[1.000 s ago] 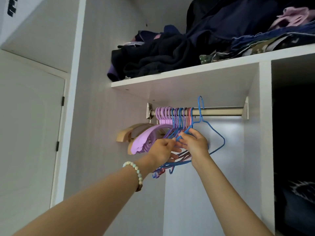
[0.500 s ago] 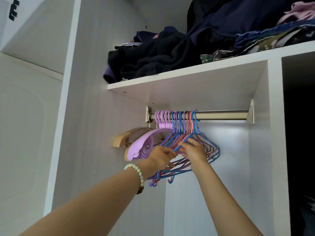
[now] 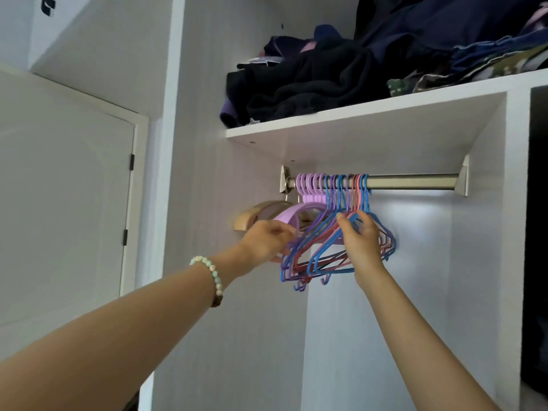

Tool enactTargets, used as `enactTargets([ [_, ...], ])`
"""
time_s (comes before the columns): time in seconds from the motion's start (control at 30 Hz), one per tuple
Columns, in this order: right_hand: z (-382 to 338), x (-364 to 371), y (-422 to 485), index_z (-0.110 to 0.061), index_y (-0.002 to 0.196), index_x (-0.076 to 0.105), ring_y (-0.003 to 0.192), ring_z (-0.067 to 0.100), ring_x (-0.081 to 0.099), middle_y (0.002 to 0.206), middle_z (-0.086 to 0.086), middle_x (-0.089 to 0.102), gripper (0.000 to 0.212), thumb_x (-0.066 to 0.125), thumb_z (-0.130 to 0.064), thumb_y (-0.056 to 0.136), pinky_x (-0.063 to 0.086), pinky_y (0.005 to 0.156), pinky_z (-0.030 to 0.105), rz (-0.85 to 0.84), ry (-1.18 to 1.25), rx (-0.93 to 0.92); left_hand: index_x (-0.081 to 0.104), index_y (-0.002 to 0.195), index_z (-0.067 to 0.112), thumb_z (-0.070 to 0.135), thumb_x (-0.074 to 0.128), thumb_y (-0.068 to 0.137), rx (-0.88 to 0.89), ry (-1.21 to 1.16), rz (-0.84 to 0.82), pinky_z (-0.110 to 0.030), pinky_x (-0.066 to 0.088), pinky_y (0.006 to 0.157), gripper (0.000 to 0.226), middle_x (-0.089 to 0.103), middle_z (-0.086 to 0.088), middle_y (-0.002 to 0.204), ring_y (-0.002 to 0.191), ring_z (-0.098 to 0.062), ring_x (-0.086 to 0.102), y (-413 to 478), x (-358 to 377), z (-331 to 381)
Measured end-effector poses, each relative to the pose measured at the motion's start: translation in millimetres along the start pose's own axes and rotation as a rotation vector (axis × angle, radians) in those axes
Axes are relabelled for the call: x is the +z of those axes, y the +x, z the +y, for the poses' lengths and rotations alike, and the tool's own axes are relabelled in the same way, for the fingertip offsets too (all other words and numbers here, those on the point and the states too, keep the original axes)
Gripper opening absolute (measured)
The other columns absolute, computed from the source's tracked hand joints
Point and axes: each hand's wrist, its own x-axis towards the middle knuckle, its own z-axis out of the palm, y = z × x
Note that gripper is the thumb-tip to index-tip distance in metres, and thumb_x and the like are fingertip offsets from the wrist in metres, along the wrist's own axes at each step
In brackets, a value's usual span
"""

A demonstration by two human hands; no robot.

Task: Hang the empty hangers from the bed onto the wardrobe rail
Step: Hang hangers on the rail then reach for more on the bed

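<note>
A steel wardrobe rail (image 3: 412,183) runs under a white shelf. Several empty hangers crowd its left end: thin blue, pink and purple wire hangers (image 3: 318,253), wide lilac plastic hangers (image 3: 292,216) and a wooden hanger (image 3: 255,215) at the far left. My right hand (image 3: 360,241) reaches up into the wire hangers, thumb and fingers spread around their upper arms just below the hooks. My left hand (image 3: 267,241), a bead bracelet on its wrist, has its curled fingers on the lower left side of the same bundle. The bed is out of view.
The white shelf (image 3: 355,123) above the rail carries piled dark clothes (image 3: 311,81). The rail's right half is bare up to its bracket (image 3: 464,179). A vertical panel (image 3: 517,232) closes the bay on the right, with a dark compartment beyond. A white door (image 3: 65,203) stands at left.
A blue wire hanger, held high with its hook above the rail a second ago, now hangs on the rail with the others. My right hand has moved up to the hanger necks.
</note>
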Motion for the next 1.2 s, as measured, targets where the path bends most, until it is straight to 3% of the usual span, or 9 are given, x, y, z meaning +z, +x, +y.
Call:
enactTargets([
  [0.07,-17,11,-12,-0.02,0.142,0.037,0.138,0.022,0.032,0.151,0.004,0.027,0.058,0.058,-0.036,0.09,0.032,0.112,0.039,-0.019,-0.024,-0.022,0.061,0.097,0.014,0.018,0.052,0.095,0.036,0.014,0.02,-0.015,0.049,0.052,0.01,0.062,-0.004,0.091,0.06,-0.005,0.059,-16,-26,3],
  [0.2,-54,50,-46,-0.02,0.142,0.037,0.139,0.019,0.029,0.152,0.005,0.026,0.059,0.06,-0.034,0.089,0.028,0.112,0.035,-0.102,-0.013,-0.124,0.062,0.105,0.013,0.023,0.052,0.095,0.094,0.086,0.06,-0.02,0.05,0.066,0.017,0.064,-0.002,0.096,0.075,-0.01,0.061,-58,-91,7],
  [0.4,-95,142,-122,-0.029,0.145,0.027,0.144,0.008,0.013,0.157,-0.007,0.01,0.063,0.058,-0.035,0.09,0.016,0.117,0.029,-0.39,0.014,-0.233,0.061,0.113,0.024,0.038,0.057,0.09,0.073,0.231,0.261,-0.03,0.052,0.088,0.027,0.065,0.008,0.107,0.095,-0.009,0.064,-141,-216,-19],
  [0.5,-114,196,-172,-0.034,0.146,0.022,0.143,0.002,0.011,0.156,-0.015,0.007,0.064,0.055,-0.038,0.092,0.016,0.113,0.024,-0.599,0.069,-0.242,0.059,0.113,0.026,0.036,0.061,0.087,0.004,0.291,0.391,-0.025,0.049,0.084,0.028,0.064,0.006,0.113,0.095,-0.006,0.063,-193,-285,-43],
  [0.6,-130,257,-232,-0.037,0.147,0.019,0.142,0.001,0.012,0.156,-0.02,0.006,0.065,0.053,-0.041,0.092,0.017,0.117,0.03,-0.8,0.093,-0.218,0.055,0.123,0.026,0.041,0.061,0.086,-0.122,0.357,0.491,-0.02,0.045,0.081,0.041,0.06,0.009,0.12,0.102,-0.007,0.06,-257,-346,-69],
  [0.87,-133,414,-454,-0.041,0.147,0.014,0.144,0.003,0.008,0.156,-0.022,0.004,0.071,0.054,-0.05,0.089,0.017,0.114,0.028,-1.326,0.087,-0.134,0.035,0.141,0.027,0.059,0.061,0.074,-0.542,0.466,0.699,-0.032,0.036,0.106,0.079,0.041,0.006,0.144,0.131,-0.013,0.041,-481,-473,-157],
  [1.0,-121,467,-579,-0.035,0.149,0.012,0.145,0.004,0.004,0.157,-0.019,0.0,0.075,0.054,-0.048,0.089,0.014,0.119,0.034,-1.566,0.039,-0.113,0.02,0.147,0.027,0.061,0.061,0.073,-0.775,0.539,0.756,-0.034,0.027,0.112,0.091,0.029,0.004,0.152,0.139,-0.016,0.03,-605,-510,-200],
  [1.2,-84,509,-767,-0.037,0.149,0.008,0.146,0.006,-0.002,0.157,-0.016,-0.007,0.08,0.055,-0.053,0.086,0.01,0.116,0.031,-1.853,-0.066,-0.11,0.003,0.15,0.03,0.091,0.041,0.055,-1.139,0.679,0.762,-0.047,0.017,0.117,0.12,0.008,0.0,0.159,0.145,-0.026,0.014,-779,-532,-265],
])
